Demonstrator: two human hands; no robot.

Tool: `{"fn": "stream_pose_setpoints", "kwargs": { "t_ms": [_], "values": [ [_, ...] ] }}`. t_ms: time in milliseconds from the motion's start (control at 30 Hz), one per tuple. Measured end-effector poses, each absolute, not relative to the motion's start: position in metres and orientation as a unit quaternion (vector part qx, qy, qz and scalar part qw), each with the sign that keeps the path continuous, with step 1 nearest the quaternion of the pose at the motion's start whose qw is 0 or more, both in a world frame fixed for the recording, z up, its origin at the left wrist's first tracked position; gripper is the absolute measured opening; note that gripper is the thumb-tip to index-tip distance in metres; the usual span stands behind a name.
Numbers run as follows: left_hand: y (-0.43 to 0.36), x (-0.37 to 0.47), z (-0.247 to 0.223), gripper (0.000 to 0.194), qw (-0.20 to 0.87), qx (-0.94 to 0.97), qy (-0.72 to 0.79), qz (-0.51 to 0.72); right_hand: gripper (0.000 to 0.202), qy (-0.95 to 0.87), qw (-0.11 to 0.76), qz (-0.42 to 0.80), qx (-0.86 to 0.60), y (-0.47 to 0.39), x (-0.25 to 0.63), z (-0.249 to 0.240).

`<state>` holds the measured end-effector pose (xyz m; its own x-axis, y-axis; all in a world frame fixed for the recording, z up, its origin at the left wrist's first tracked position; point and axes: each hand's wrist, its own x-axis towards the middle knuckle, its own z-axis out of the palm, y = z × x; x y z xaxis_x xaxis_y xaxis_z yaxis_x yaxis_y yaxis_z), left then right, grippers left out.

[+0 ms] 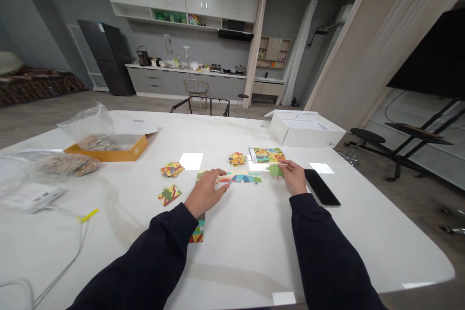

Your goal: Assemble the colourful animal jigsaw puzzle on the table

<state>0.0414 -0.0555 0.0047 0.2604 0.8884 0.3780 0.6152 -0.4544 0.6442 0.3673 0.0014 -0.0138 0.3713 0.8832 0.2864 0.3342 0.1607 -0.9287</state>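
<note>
My right hand (293, 177) pinches a green puzzle piece (275, 170) just above the table, past the right end of a joined row of puzzle pieces (245, 178). Over the left end of that row is my left hand (207, 191), its fingers apart and holding nothing; whether the fingertips touch the row I cannot tell. More joined pieces (197, 232) run down toward me, partly covered by my left wrist. A colourful picture card (268, 155) lies behind the row. Loose pieces sit in a pile (237, 158) beside it, a second pile (172, 169) and a small group (169, 194) at left.
A black phone (322, 188) lies right of my right hand. At the back right stands a white box (307, 131). To the left are an orange box (136, 149), plastic bags of pieces (69, 164), a white power strip (34, 198) and its cable (69, 264).
</note>
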Motion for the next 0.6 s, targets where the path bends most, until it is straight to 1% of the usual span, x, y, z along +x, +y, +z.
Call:
{"fn": "stream_pose_setpoints", "kwargs": {
  "t_ms": [100,200,267,467,600],
  "values": [
    [-0.051,0.040,-0.009,0.024,0.157,0.819,0.451,0.318,0.040,-0.530,0.526,0.233,-0.624,0.001,0.376,-0.026],
    [-0.049,0.040,-0.019,0.031,0.144,0.834,0.456,0.275,0.032,-0.548,0.492,0.208,-0.644,-0.001,0.365,-0.033],
    [-0.048,0.039,-0.022,0.033,0.140,0.835,0.463,0.262,0.031,-0.556,0.472,0.191,-0.657,-0.001,0.358,-0.034],
    [-0.049,0.038,-0.021,0.031,0.139,0.833,0.471,0.254,0.028,-0.584,0.422,0.144,-0.678,0.004,0.355,-0.036],
    [-0.051,0.040,-0.022,0.031,0.138,0.832,0.474,0.252,0.032,-0.600,0.410,0.098,-0.680,0.005,0.352,-0.038]
  ]
}}
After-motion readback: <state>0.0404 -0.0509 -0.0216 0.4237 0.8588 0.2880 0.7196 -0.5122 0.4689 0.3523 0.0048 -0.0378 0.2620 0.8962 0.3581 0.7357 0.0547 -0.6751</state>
